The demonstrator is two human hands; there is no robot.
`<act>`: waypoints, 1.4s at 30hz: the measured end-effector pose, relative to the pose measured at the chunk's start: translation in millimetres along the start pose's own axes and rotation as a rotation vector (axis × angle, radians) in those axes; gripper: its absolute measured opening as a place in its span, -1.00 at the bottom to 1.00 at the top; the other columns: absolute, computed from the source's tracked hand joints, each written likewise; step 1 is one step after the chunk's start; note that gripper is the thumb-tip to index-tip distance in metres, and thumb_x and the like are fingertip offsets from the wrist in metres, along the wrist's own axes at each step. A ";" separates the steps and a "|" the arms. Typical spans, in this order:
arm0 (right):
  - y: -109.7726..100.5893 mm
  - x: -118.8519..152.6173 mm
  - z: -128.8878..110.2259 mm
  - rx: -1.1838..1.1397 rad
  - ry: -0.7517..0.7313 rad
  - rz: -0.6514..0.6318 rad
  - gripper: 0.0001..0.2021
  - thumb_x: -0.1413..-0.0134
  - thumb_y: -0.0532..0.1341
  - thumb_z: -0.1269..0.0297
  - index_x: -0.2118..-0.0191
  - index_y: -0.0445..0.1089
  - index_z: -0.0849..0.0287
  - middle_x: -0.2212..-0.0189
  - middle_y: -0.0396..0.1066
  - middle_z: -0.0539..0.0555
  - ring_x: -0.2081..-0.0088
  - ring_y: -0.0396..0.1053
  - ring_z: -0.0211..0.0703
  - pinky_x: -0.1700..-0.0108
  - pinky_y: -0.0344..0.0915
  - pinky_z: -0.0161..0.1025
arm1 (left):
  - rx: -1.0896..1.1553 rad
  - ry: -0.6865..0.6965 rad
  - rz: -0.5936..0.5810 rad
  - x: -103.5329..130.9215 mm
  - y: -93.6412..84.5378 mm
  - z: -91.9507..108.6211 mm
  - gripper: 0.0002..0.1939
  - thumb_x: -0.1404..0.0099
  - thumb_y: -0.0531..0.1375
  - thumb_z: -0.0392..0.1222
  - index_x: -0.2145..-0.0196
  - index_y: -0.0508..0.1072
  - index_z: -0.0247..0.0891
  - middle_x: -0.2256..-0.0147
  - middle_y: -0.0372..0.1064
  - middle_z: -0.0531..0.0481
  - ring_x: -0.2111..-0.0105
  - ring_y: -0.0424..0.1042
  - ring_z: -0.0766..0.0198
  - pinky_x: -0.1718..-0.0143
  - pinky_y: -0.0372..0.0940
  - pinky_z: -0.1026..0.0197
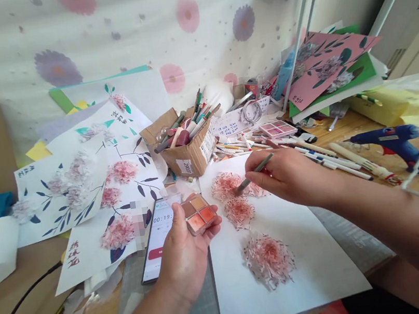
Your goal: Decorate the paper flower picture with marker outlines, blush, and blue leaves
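Note:
My left hand (190, 236) grips a small four-pan makeup palette (199, 214) with brown, tan and orange-pink squares, tilted up toward me. In my right hand (275, 173) is a makeup brush (256, 172), its bristles at the upper-left flower (226, 185). Whether the bristles touch the petals or hover just above, I cannot tell. Fluffy pink-red paper flowers with dark-flecked petals sit on a white sheet (308, 263): a group at the top and a larger flower (269, 259) below. My right hand partly covers another flower (257, 188) in the group.
A phone (159, 253) showing a timer lies left of the sheet. Behind stands a cardboard box (189, 157) of pens and brushes. Finished flower pictures (77, 197) lie at left; at right are scattered pens (336, 164), a blue glue gun (396, 142) and its cable.

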State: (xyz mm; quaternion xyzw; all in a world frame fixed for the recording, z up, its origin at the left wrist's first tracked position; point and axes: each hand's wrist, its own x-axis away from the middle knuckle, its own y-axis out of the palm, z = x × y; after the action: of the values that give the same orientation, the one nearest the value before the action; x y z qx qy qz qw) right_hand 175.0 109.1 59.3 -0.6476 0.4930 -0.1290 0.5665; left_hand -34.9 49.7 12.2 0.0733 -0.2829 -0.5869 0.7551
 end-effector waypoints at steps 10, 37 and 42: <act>-0.7 1.8 12.6 -0.003 0.055 0.048 -0.82 -0.14 0.06 0.29 0.42 0.33 0.18 0.48 0.41 0.03 0.49 0.30 -0.23 0.40 0.12 -0.31 | -0.003 -0.001 -0.006 0.2 0.0 -1.7 -0.54 -0.39 -0.05 0.09 0.06 0.35 -0.35 0.30 0.48 -0.26 0.40 0.46 0.15 0.27 0.32 0.13; 2.0 4.9 -19.3 -0.438 0.011 0.144 -0.94 -0.06 0.15 0.39 0.40 0.34 0.18 0.50 0.36 0.01 0.44 0.30 -0.25 0.41 0.20 -0.31 | 0.026 -0.016 -0.049 -0.2 -2.8 -3.0 -0.53 -0.37 -0.03 0.12 0.04 0.37 -0.33 0.28 0.47 -0.24 0.39 0.46 0.15 0.26 0.33 0.10; -5.1 12.0 -28.9 -0.641 -0.007 0.050 -0.94 0.00 0.16 0.45 0.37 0.37 0.20 0.48 0.40 0.00 0.43 0.32 -0.26 0.39 0.24 -0.32 | 0.030 -0.009 -0.042 1.1 -2.8 -3.4 -0.56 -0.38 -0.02 0.09 0.09 0.39 -0.33 0.34 0.47 -0.18 0.38 0.46 0.15 0.26 0.33 0.10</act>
State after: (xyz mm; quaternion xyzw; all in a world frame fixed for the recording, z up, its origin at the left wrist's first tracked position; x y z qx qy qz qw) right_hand 162.3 81.4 68.3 -0.7811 0.5224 0.0490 0.3385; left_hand -35.4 47.1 8.5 0.0877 -0.2935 -0.5988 0.7400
